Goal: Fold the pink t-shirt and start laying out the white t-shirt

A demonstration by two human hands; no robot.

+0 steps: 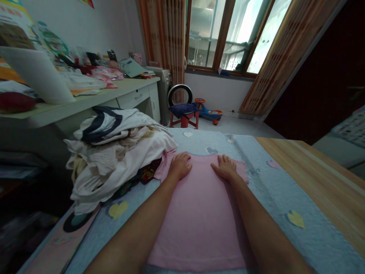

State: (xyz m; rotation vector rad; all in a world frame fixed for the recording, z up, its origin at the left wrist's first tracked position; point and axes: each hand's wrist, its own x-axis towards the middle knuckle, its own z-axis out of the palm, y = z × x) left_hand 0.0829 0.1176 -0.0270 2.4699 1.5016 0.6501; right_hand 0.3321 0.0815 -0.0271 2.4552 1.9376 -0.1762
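Head cam: L hand (179, 166) & R hand (226, 168), grip spread, on pink shirt (202, 220) atop blue cloth (270, 222), window (203, 32) bhnd.

Bright window (241, 28), orange curtains (171, 34), white wall (216, 89)

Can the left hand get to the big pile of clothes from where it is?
Probably yes. The left hand rests flat on the pink shirt, and the pile of clothes is just to its left. Only the shirt's flat sleeve seems to lie between.
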